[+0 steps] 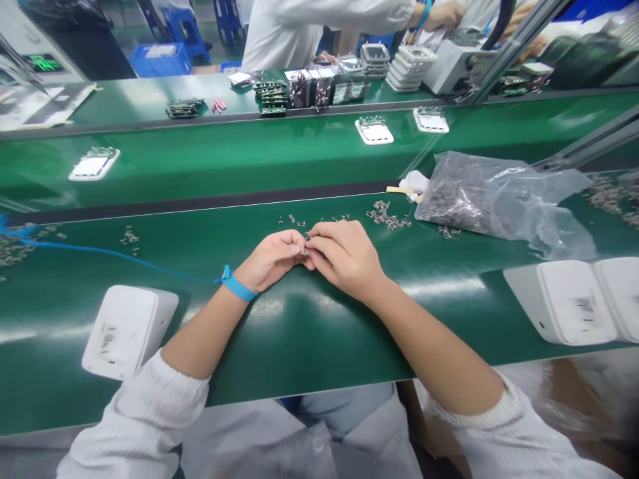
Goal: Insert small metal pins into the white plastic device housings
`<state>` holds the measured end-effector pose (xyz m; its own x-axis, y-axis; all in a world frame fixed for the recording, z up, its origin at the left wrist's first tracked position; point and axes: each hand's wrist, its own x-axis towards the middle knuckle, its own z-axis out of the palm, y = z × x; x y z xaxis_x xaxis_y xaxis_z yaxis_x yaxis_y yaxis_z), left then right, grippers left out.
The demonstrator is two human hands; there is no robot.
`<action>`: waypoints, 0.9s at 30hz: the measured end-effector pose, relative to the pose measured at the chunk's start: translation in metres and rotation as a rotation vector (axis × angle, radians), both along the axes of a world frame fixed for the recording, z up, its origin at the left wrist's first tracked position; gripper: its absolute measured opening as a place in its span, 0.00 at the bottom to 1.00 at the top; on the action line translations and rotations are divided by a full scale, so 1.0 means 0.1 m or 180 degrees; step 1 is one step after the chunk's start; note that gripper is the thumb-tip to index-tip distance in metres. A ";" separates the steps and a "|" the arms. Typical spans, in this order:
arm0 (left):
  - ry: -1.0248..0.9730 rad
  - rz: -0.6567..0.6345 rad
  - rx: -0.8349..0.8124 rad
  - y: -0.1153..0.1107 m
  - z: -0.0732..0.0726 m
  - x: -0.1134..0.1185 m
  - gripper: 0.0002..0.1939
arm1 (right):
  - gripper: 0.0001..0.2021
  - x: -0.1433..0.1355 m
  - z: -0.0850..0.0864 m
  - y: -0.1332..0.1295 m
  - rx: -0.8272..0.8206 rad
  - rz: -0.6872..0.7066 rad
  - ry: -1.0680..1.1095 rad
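My left hand (274, 256) is closed, thumb against fingers, with a blue wrist strap (238, 285) round the wrist. Its fingertips meet those of my right hand (347, 256), also closed in a pinch. Between them shows a tiny silvery metal part (304, 251), too small to name exactly. Just beyond my fingers lie a few loose metal pieces (294, 221). To their right is a larger heap of the same kind of small metal pieces (387, 216). A clear plastic bag (464, 199) full of dark small pieces rests farther right.
White plastic housings stand at the left (122, 329) and right (576, 303). A blue cord (124, 255) crosses the green table. Behind, a lower green strip carries white trays with boards (374, 131). A co-worker's sleeve (344, 16) and stacked circuit boards (271, 96) are opposite.
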<state>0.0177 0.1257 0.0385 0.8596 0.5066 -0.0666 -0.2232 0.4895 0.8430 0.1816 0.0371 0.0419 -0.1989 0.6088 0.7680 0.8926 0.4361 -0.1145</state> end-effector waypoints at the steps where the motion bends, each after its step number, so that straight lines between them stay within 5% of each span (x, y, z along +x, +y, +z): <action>1: -0.0007 -0.0008 -0.0032 0.00 0.00 0.00 0.11 | 0.05 -0.01 0.01 0.00 -0.0015 0.0003 -0.0029; 7: -0.0234 0.0182 0.0221 0.04 -0.03 -0.01 0.08 | 0.04 -0.03 0.07 -0.03 -0.0195 0.0031 0.0244; 13: -0.0268 0.0401 0.0888 0.08 -0.09 0.00 0.07 | 0.11 -0.07 0.03 -0.02 -0.1112 0.0407 0.1192; 20: -0.0179 0.0633 0.1499 0.09 -0.18 0.02 0.06 | 0.20 -0.06 0.05 -0.04 -0.1104 0.0246 0.1624; 27: -0.0217 0.0789 0.2269 0.09 -0.14 0.03 0.04 | 0.29 -0.10 0.10 -0.05 -0.1815 0.0211 0.2582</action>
<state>0.0204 0.1349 0.0249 0.7053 0.5861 0.3988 -0.3187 -0.2403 0.9169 0.1719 0.0323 0.0522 0.2101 0.9360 0.2823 0.4269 0.1719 -0.8878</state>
